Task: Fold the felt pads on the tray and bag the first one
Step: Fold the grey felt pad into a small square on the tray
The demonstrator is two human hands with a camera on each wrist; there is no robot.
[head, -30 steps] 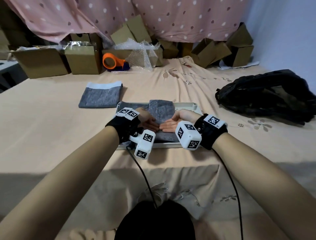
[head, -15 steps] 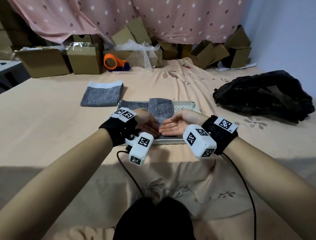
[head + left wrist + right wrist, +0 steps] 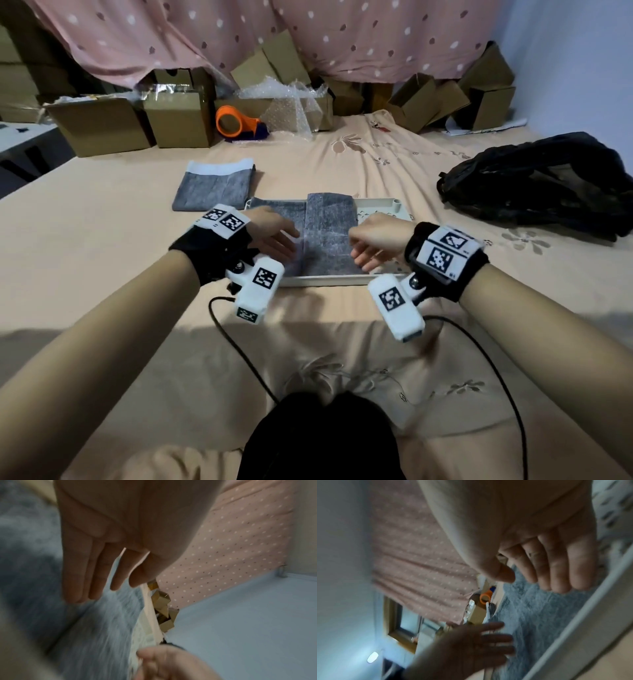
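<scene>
A grey felt pad (image 3: 327, 236) lies folded into a narrow strip in the white tray (image 3: 325, 280), with another grey layer under it at the left. My left hand (image 3: 274, 236) is at the strip's left edge with straight fingers (image 3: 102, 574) just over the felt (image 3: 106, 628). At the strip's right edge my right hand (image 3: 371, 245) hovers with loosely curled fingers (image 3: 547, 561) above the felt (image 3: 530, 622), and nothing is pinched. A second grey pad in a clear bag (image 3: 214, 186) lies behind the tray, to the left.
A crumpled black bag (image 3: 537, 185) lies at the right. Cardboard boxes (image 3: 102, 125), bubble wrap (image 3: 284, 99) and an orange tape dispenser (image 3: 236, 125) line the back. A black cable (image 3: 239, 342) trails from my left wrist across the beige cloth.
My hands were together on the middle of the felt. They have slid apart to its left and right edges, and the right hand has turned palm down with curled fingers.
</scene>
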